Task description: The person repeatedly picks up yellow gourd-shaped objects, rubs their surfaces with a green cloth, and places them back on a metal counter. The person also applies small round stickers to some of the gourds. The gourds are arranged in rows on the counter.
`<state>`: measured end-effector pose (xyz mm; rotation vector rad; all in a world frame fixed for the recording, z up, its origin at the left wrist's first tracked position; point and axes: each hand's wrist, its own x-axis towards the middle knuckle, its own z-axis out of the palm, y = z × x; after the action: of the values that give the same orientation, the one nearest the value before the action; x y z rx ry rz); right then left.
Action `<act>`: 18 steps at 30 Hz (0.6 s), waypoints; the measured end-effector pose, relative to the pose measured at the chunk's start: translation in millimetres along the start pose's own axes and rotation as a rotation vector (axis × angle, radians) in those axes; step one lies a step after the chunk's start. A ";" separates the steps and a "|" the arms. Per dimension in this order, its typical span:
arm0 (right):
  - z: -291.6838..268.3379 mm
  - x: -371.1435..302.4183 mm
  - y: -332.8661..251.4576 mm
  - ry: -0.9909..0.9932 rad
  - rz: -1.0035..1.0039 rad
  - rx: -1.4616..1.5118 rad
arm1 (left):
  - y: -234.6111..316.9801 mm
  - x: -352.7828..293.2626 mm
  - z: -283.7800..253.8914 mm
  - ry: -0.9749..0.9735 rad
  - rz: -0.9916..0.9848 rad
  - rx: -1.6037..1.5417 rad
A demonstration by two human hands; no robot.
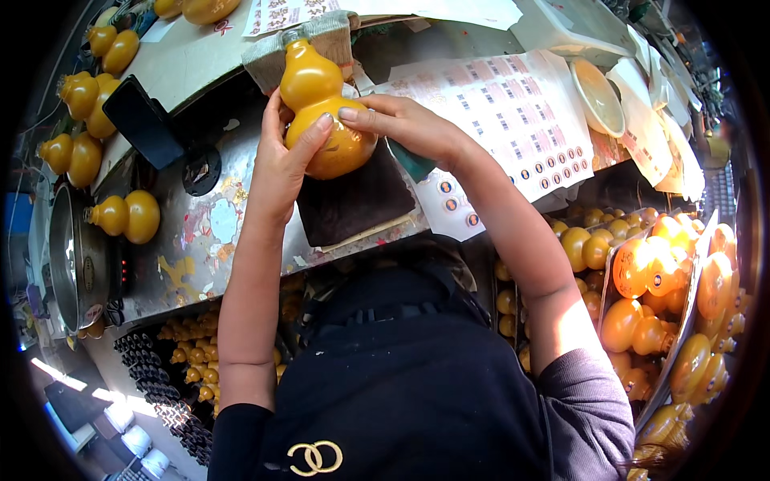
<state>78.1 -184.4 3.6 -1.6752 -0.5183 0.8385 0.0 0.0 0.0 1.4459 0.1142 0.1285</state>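
Note:
A glossy yellow-orange gourd-shaped bottle (313, 76) lies tilted between my two hands, its narrow neck pointing away from me. My left hand (282, 152) is closed round the left side of its wide lower bulb, thumb pressed on the front. From the right, my right hand (409, 124) grips the same bulb, with its thumb on the surface near a decorated patch; its other fingers are partly hidden. The neck end reaches onto a folded grey cloth (337, 44). Below the bulb is a dark square pad (353, 212). A green piece (411, 163) shows under my right wrist.
Printed sticker sheets (513, 112) cover the bench to the right, beside a round bowl (597, 98). A phone (140, 120) stands at the left, near several gourds (128, 216) and a metal pan (70, 260). Crates of gourds (642, 297) stand at the lower right.

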 end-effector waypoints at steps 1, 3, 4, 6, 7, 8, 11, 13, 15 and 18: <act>0.8 -1.3 -0.8 0.019 -0.028 0.016 | 0.7 1.9 -0.3 0.007 -0.007 -0.001; 2.3 -0.5 0.7 0.039 -0.057 0.045 | 0.9 5.4 -2.4 0.017 -0.025 0.006; 3.7 1.3 3.7 0.041 -0.057 0.057 | 0.5 6.8 -4.6 0.018 -0.036 0.013; 4.7 1.6 6.8 0.035 -0.053 0.067 | -1.7 6.5 -5.4 0.020 -0.042 -0.001; 4.4 0.6 7.1 0.028 -0.050 0.065 | -4.0 5.8 -4.5 0.021 -0.037 -0.022; 4.4 -0.8 7.5 0.021 -0.047 0.062 | -6.7 4.6 -3.5 0.021 -0.031 -0.043; 4.7 1.9 11.2 0.144 -0.038 -0.092 | -7.2 -1.6 -12.3 -0.034 -0.103 -0.267; 6.9 -0.7 5.2 0.135 -0.031 -0.107 | -9.8 -9.7 -19.4 -0.123 -0.048 -0.147; 7.7 1.4 5.7 0.121 -0.012 -0.101 | -6.5 -13.5 -16.4 -0.118 -0.092 -0.088; 5.4 -1.7 -4.1 0.045 -0.014 -0.018 | -11.0 -11.9 -17.5 -0.137 -0.098 -0.147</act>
<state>73.3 -181.1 7.3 -1.7011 -0.5071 0.7870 -14.3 14.0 -13.0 1.2952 0.0622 -0.0421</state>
